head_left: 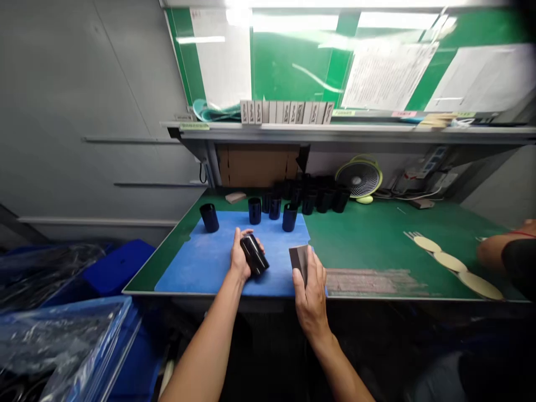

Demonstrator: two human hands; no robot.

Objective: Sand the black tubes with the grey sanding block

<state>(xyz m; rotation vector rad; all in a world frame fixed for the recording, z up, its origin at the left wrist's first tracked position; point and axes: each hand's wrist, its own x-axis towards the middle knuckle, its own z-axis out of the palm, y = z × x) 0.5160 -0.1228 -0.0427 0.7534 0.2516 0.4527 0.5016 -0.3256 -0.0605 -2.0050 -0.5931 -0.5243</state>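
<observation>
My left hand (239, 258) is closed around a black glossy cylinder (254, 254), held tilted just above the blue mat (201, 262). My right hand (310, 290) grips a small grey-brown flat block (298, 260) standing on its edge at the mat's right border. Behind them on the mat stand several dark blue-black cylinders, such as one at the far left (209, 217) and one near the middle (289, 217).
More black cylinders crowd the back of the green table (368, 240) beside a small green-rimmed fan (359, 178). Beige round discs (450, 261) lie at the right, near another person's arm (502, 251). Blue bins with plastic bags (62, 312) stand at the left.
</observation>
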